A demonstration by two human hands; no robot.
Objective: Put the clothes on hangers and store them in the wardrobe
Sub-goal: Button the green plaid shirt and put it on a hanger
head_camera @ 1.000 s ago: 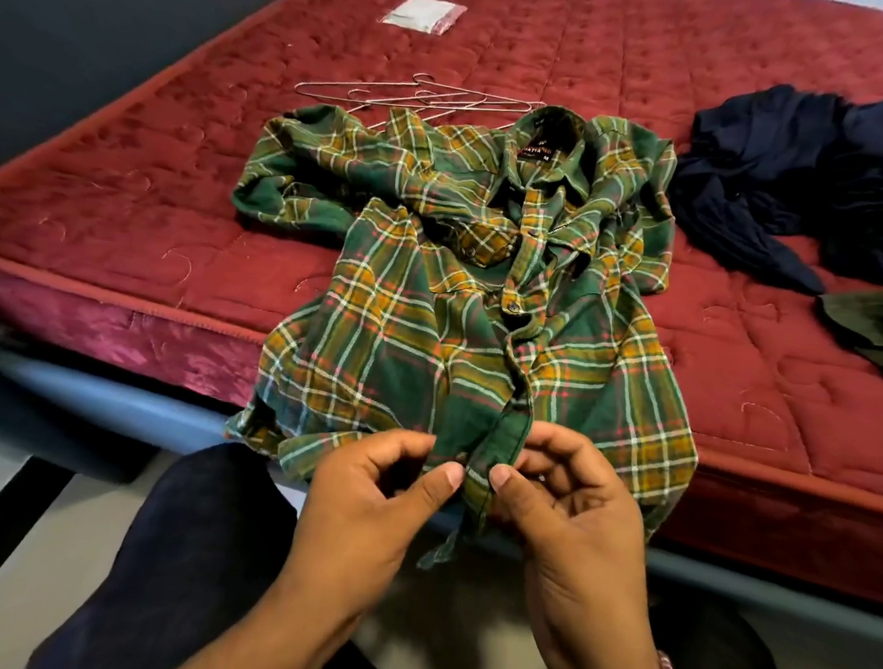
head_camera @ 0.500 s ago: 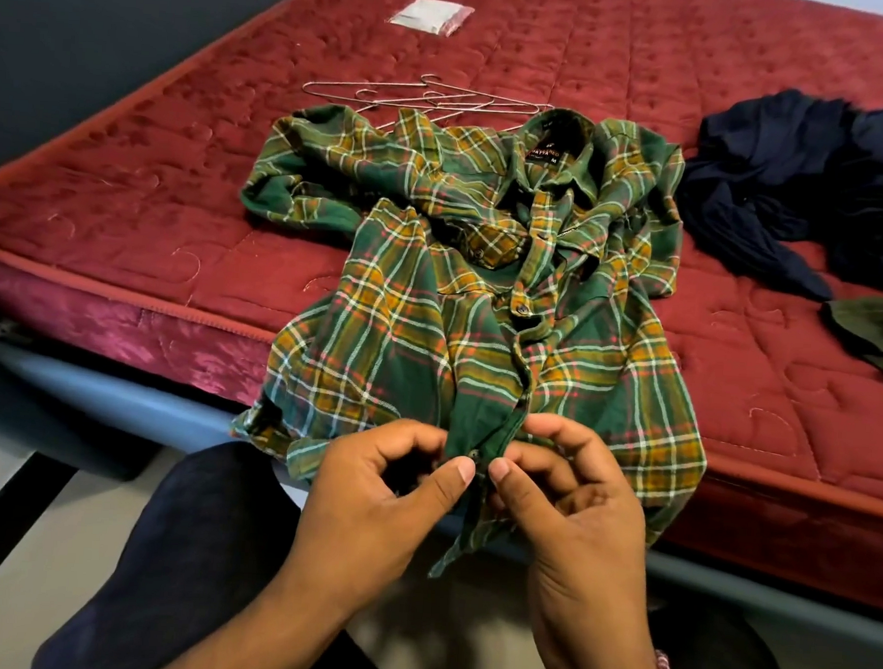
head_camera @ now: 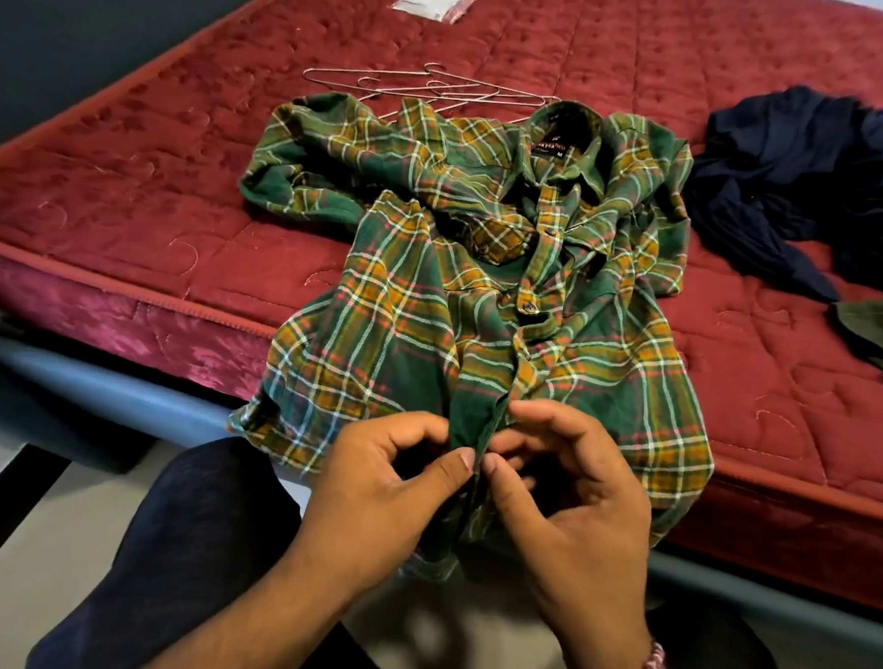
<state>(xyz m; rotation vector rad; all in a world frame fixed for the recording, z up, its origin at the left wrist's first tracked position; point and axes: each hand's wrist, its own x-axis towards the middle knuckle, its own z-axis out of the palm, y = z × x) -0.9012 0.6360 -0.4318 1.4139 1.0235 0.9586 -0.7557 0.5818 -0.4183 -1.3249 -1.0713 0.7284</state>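
A green and yellow plaid shirt [head_camera: 410, 302] lies front up on the red mattress [head_camera: 130, 174], its hem hanging over the near edge. My left hand [head_camera: 385, 490] pinches the left side of the button placket near the hem between thumb and fingers. My right hand [head_camera: 569, 499] pinches the right side of the same placket, thumb tip almost touching the left thumb. Several thin wire hangers [head_camera: 432, 85] lie on the mattress just beyond the shirt's collar.
A heap of dark navy clothes [head_camera: 805, 184] lies at the right of the mattress, with a dark green garment [head_camera: 879, 331] below it. A small clear plastic packet [head_camera: 434, 4] sits far back. My dark-trousered knees are below the hands, over a pale floor.
Both hands stay pinched on the lower placket, working slightly higher up the shirt front. The shirt has shifted a little towards me.
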